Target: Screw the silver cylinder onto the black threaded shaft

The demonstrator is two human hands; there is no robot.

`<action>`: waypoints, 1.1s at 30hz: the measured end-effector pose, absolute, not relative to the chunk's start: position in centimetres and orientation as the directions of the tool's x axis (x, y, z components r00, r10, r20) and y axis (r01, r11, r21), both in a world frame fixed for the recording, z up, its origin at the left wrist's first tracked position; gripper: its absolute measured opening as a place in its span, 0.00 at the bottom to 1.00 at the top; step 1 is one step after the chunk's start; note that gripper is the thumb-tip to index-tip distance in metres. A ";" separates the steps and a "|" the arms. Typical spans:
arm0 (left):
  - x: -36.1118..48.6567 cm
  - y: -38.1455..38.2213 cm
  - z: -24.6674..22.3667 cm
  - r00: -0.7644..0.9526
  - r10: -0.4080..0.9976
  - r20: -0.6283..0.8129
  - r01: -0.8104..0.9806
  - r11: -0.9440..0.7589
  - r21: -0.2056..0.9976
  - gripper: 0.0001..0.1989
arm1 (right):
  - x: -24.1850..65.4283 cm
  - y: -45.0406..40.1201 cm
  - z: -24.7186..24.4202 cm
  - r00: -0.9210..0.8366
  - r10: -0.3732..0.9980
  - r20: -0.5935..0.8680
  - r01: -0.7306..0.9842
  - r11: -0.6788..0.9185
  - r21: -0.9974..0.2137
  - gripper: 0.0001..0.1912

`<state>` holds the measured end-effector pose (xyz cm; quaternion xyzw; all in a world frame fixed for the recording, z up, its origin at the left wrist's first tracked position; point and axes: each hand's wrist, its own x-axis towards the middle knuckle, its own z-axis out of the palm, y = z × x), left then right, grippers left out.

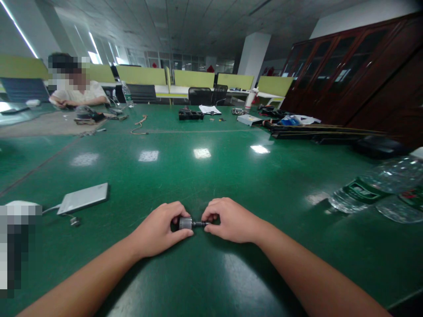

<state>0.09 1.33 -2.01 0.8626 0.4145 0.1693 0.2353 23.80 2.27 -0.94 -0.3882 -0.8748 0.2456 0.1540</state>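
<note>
Just above the green table (205, 180), a short silver metal cylinder (185, 223) sits in the grip of my left hand (161, 229), between thumb and fingers. Out of its right side sticks a thin dark shaft (198, 224), in line with the cylinder. My right hand (228, 220) pinches the shaft's far end with thumb and fingertips, which partly hide it. The cylinder looks like a small motor, but I cannot tell its exact kind. It lies level, across my view, between both hands.
On the left lies a grey power bank (84, 198) with a cable. Clear plastic bottles (363, 189) lie at the right. Further back are a black tray (191, 114), papers (209, 109) and long dark strips (307, 131). Another person (79, 90) sits at the far left.
</note>
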 end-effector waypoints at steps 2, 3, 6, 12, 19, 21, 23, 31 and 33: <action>0.1 1.3 -2.0 0.597 0.797 0.091 0.635 -0.540 0.552 0.11 | 24.1 2.4 -0.9 -0.651 0.756 0.066 0.609 0.572 -0.549 0.06; 0.1 1.3 -2.0 0.597 0.797 0.091 0.634 -0.538 0.555 0.11 | 24.2 2.4 -0.8 -0.652 0.756 0.061 0.610 0.570 -0.550 0.06; 0.0 1.3 -1.9 0.595 0.798 0.094 0.631 -0.536 0.561 0.11 | 24.6 2.5 -0.8 -0.656 0.753 0.050 0.610 0.569 -0.552 0.06; 0.0 1.2 -1.8 0.592 0.801 0.087 0.634 -0.530 0.563 0.11 | 25.7 2.9 -0.3 -0.631 0.776 0.002 0.666 0.543 -0.511 0.07; 0.0 1.3 -1.9 0.591 0.803 0.083 0.635 -0.526 0.567 0.11 | 26.2 2.9 -0.1 -0.624 0.781 -0.031 0.672 0.515 -0.533 0.07; -0.1 1.2 -1.9 0.591 0.802 0.084 0.633 -0.526 0.568 0.11 | 26.0 2.8 -0.2 -0.633 0.774 -0.026 0.659 0.521 -0.543 0.07; 0.0 1.2 -2.0 0.591 0.802 0.083 0.635 -0.526 0.566 0.11 | 25.5 2.7 -0.2 -0.638 0.770 -0.017 0.648 0.524 -0.552 0.06; 0.0 1.2 -2.0 0.609 0.788 0.083 0.628 -0.544 0.556 0.14 | 22.8 2.0 -1.4 -0.650 0.752 0.114 0.604 0.602 -0.522 0.08; 0.0 1.2 -1.9 0.615 0.784 0.081 0.621 -0.545 0.563 0.12 | 22.6 2.0 -1.7 -0.640 0.754 0.146 0.602 0.611 -0.514 0.07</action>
